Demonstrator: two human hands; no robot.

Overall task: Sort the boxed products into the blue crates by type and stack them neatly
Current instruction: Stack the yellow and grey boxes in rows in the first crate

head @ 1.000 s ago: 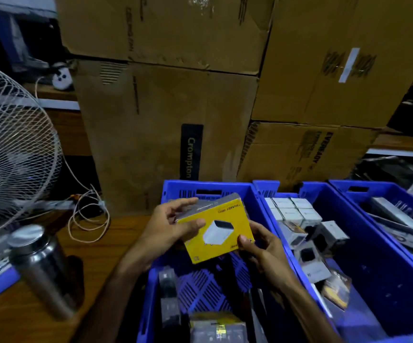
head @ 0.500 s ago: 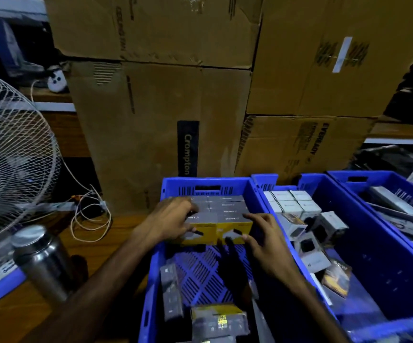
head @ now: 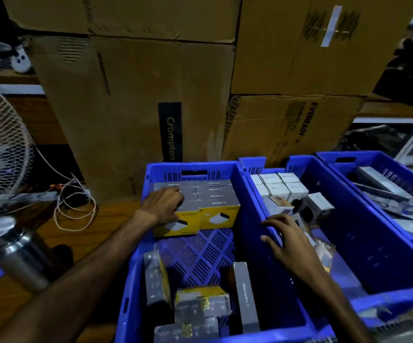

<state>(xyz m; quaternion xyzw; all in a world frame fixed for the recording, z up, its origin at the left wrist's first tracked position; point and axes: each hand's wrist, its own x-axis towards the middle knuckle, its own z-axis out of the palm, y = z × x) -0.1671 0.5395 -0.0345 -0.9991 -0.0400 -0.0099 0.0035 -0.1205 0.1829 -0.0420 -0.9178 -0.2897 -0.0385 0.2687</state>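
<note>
Yellow and grey boxes (head: pixel 219 214) stand in a tight stack at the far end of the left blue crate (head: pixel 136 256). My left hand (head: pixel 164 204) rests flat on the left part of that stack, fingers loosely bent, gripping nothing. My right hand (head: pixel 285 240) hovers open over the wall between the left crate and the middle blue crate (head: pixel 363 233), fingers spread and empty. White boxes (head: pixel 281 185) are lined up at the middle crate's far end, with a loose one (head: pixel 318 206) beside them. More boxes (head: pixel 201 304) lie loose at the left crate's near end.
A third blue crate (head: pixel 386 162) at the right holds long packages. Big cardboard cartons (head: pixel 136 100) stand close behind the crates. On the wooden table at the left are a steel bottle (head: pixel 14 253), a white fan (head: pixel 0 144) and a coiled cable (head: pixel 74 206).
The yellow box that both hands held up a second ago now stands in the stack. My right hand has let go and moved right, over the crate wall. My left hand stays on the stack.
</note>
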